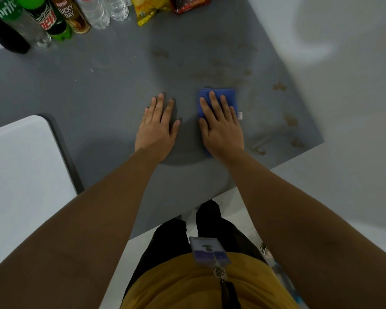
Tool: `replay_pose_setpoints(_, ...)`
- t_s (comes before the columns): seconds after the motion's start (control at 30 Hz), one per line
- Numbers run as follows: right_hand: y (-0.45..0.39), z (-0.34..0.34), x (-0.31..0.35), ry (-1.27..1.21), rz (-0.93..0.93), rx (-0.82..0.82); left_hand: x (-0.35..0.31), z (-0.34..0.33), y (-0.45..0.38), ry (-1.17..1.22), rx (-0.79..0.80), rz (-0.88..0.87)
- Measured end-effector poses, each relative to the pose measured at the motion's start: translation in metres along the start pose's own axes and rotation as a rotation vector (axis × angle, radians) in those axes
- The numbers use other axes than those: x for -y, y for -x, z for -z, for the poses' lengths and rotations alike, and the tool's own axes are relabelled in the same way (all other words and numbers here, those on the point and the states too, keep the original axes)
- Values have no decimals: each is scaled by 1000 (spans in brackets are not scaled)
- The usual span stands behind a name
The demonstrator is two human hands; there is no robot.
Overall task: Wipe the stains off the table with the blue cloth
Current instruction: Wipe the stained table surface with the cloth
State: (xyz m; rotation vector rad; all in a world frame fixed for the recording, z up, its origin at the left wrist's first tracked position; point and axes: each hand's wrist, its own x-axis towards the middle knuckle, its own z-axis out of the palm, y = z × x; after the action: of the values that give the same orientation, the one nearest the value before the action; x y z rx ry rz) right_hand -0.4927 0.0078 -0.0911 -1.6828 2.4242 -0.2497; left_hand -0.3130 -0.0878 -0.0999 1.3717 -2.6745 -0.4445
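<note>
1. Grey table (pixel 98 90): left hand (pixel 157 128) lies flat, fingers spread, holding nothing, centre frame.
2. Right hand (pixel 221 126) presses flat on the folded blue cloth (pixel 217 94), centre-right.
3. Brown stains (pixel 279 86), right of it, could smear if wiped lightly.

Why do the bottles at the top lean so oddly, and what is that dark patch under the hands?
Head view: the wide-angle lens bends the edges, so the Sprite bottle tilts outward; the dark patch is a soft shadow on the grey table around the left hand; the blue cloth under the right hand stays fairly sharp.
</note>
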Motion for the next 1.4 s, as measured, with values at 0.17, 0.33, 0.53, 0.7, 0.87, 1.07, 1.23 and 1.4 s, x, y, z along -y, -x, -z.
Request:
replay_pose_setpoints(0.17, 6, 8, -22, -11, -87, 11, 0, 1, 0, -8, 17, 4)
replay_pose_setpoints(0.33, 24, 10, -30, 8, -141, 19, -1, 2, 0, -19, 13, -1)
replay_pose_setpoints(0.53, 51, -2, -13, 23, -203, 55, -4, 1, 1, -32, 0, 7)
replay_pose_setpoints(0.7, 44, -6, 7, 1, -154, 60, -6, 4, 1, -45, 20, 14)
replay_pose_setpoints(0.87, 23, 0, 2, 3, -38, 61, -7, 6, 1, -62, 40, 28)
replay_pose_setpoints(1.07, 3, 12, -26, 7, -32, 51, -6, 8, 0, -73, 46, 13)
replay_pose_setpoints(1.23, 20, 19, -59, 18, -134, 21, -8, 9, 0, -87, 48, 14)
replay_pose_setpoints(1.4, 53, 11, -54, 41, -207, 32, -10, 8, 0, -89, 58, 34)
